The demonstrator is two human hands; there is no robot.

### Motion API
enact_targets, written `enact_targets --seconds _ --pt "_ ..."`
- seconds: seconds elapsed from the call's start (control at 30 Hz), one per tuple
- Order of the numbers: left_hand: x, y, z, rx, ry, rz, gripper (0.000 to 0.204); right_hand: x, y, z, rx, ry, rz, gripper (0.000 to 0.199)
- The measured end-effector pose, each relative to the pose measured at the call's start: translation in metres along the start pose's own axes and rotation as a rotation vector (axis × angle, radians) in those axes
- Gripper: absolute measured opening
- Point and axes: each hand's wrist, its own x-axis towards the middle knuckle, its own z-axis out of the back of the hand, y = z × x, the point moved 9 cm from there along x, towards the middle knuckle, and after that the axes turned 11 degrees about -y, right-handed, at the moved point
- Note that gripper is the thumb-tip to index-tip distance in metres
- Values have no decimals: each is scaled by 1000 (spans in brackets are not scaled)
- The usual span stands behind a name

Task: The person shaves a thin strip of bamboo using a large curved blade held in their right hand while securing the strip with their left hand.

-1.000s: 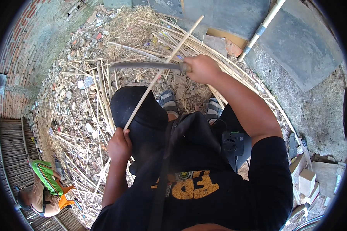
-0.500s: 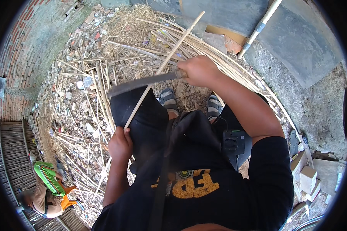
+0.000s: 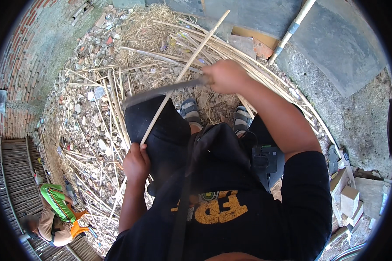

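Note:
My left hand is closed around the lower end of a thin, pale bamboo strip, beside my left knee. The strip slants up and away to the right, over the ground. My right hand is shut on the handle of a machete. Its long, dark, slightly curved blade points left and lies across the strip above my left knee. Now the blade shows narrow, nearly edge-on. Whether the blade bites into the strip cannot be made out.
Long split bamboo strips lie in a bundle beyond my right hand. Rubble and loose sticks cover the ground at left. Another person sits at lower left. A pole leans at far right, and pale blocks stand at right.
The machete blade has turned, showing less of its flat side. My right hand has shifted very slightly; my left hand and the strip stay almost in place.

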Motion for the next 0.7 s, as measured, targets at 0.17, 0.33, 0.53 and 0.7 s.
enact_targets --seconds 0.17,0.33,0.53,0.7 --pt "12 -7 4 32 69 -1 31 4 -77 21 50 -218 -231 26" --pt "6 -4 4 18 36 1 32 -3 0 8 24 3 -58 26" --pt "6 -2 -1 17 65 20 33 -7 18 13 -86 33 26 25" --pt "9 -9 6 -39 53 -12 36 1 -16 16 -122 -17 -86 27"
